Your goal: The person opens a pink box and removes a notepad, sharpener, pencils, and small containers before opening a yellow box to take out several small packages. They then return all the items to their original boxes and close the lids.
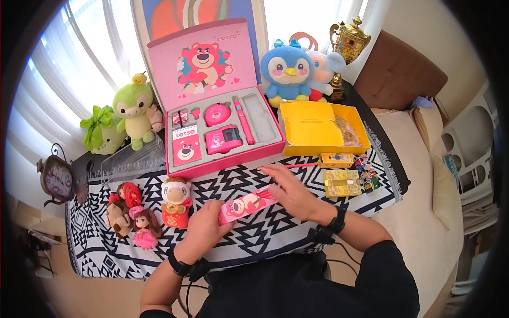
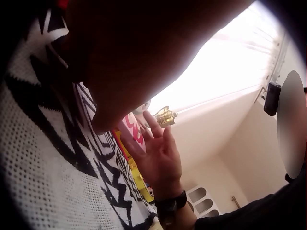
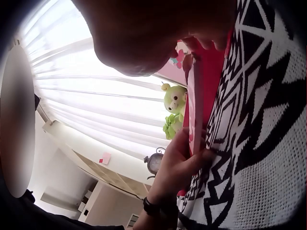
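one left grip (image 1: 205,222) holds slim pink box (image 1: 245,206); right grip (image 1: 293,195) spread

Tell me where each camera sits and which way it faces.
Head: on the head, facing forward and down at the pink pack; left hand, right hand and black shirt show.
Left wrist: on that wrist, facing past the close left hand toward the right hand and trophy.
Right wrist: on that wrist, facing past the close right hand toward the left hand and clock.
Shared: head and left wrist both show the trophy.
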`<state>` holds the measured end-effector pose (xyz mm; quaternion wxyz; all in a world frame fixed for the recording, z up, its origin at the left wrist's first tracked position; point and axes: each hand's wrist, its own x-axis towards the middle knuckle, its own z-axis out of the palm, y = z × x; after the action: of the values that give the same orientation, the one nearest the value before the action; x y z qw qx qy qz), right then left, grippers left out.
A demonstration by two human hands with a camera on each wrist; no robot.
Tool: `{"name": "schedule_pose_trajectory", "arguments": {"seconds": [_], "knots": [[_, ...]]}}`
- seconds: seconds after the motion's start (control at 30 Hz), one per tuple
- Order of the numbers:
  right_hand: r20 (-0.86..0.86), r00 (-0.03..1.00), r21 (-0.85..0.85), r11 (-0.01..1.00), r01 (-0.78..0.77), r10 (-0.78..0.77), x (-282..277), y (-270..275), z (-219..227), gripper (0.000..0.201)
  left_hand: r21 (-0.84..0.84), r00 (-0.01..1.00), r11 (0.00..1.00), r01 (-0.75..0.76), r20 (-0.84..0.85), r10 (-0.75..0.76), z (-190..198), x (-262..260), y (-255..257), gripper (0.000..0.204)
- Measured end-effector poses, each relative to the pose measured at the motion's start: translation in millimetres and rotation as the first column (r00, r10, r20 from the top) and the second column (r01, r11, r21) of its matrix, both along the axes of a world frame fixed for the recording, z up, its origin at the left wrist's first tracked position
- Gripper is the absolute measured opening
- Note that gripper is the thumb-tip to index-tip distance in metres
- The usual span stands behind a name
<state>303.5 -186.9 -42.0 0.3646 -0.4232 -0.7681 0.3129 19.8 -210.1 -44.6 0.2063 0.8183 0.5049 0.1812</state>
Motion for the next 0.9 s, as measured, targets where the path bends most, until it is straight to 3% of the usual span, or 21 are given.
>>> {"name": "schedule_pose_trajectory", "arguments": {"seconds": [0.03,0.07,0.1,0.13,0.2,0.3,0.33,0.4,0.43,0.5,0.73,0.9], "knots": [[0.001,1.0,-0.001,1.0,-0.005,0.005,9,5,2,0.049,-0.009,1.0,1.0,-0.021,0.009,0.022,1,-3,-1,0.052],[0.251,0.96,0.094,0.99,0.103,-0.123,17,11,2,0.042,-0.03,0.999,0.999,-0.036,-0.01,0.035,4,-5,-1,0.053],[0.47,0.842,0.214,0.96,0.183,-0.265,25,15,1,0.035,-0.028,0.999,0.999,-0.037,-0.007,0.037,4,-7,0,0.053],[0.473,0.84,0.216,0.959,0.183,-0.266,34,18,-3,0.035,-0.027,0.999,0.999,-0.038,-0.009,0.038,2,-9,0,0.054],[0.762,0.547,0.288,0.938,0.194,-0.347,46,24,-11,0.021,-0.024,0.999,0.999,-0.039,-0.009,0.038,1,-11,1,0.054],[0.774,0.517,0.312,0.931,0.19,-0.365,45,22,-2,0.017,-0.007,0.999,0.999,-0.034,0.0,0.034,1,-12,-1,0.054],[0.774,0.518,0.311,0.931,0.19,-0.364,46,21,1,0.017,-0.008,0.999,0.999,-0.039,0.0,0.039,0,-12,-1,0.054],[0.631,0.697,0.285,0.937,0.202,-0.342,50,20,6,0.013,-0.009,0.999,0.999,-0.051,-0.002,0.051,1,-15,-1,0.054],[0.631,0.699,0.283,0.939,0.197,-0.337,52,18,13,0.013,-0.033,0.998,0.998,-0.061,-0.003,0.061,2,-16,-1,0.053],[0.456,0.848,0.384,0.919,0.086,-0.269,57,13,28,0.013,-0.056,0.998,0.996,-0.066,-0.003,0.066,3,-18,-1,0.053],[0.485,0.837,0.416,0.909,0.033,-0.253,68,5,36,0.015,-0.065,1.0,0.998,-0.02,0.021,0.021,1,-15,3,0.053],[0.416,0.869,0.467,0.883,0.048,-0.267,66,3,40,0.015,-0.071,0.999,0.997,-0.031,-0.006,0.031,7,-16,3,0.053]]}}
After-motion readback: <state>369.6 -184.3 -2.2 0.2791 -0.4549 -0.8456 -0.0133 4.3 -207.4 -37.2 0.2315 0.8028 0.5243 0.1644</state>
